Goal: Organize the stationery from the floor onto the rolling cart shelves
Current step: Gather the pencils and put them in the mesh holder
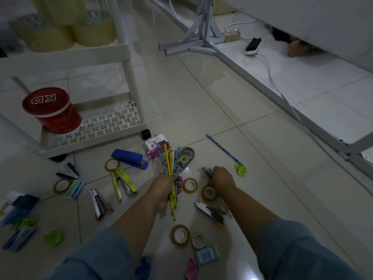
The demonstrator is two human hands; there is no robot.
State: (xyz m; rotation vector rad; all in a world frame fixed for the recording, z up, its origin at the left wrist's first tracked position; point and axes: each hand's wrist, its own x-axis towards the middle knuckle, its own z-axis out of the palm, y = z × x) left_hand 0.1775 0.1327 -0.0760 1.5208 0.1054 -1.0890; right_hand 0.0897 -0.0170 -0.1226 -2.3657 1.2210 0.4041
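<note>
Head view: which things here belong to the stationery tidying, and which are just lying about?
Job: pencil bundle in left hand, blue pencil in right hand, blue stapler, tape roll, cart.
Lying about: power strip, stand legs, white cable.

Yellow and blue pencils (169,164) fan upward, bunched in the left hand (162,188). At their 3 o'clock the right hand (222,178) pinches a blue pencil (205,171). A loose pencil (223,149) lies on the floor (201,98) at 2 o'clock.
</note>
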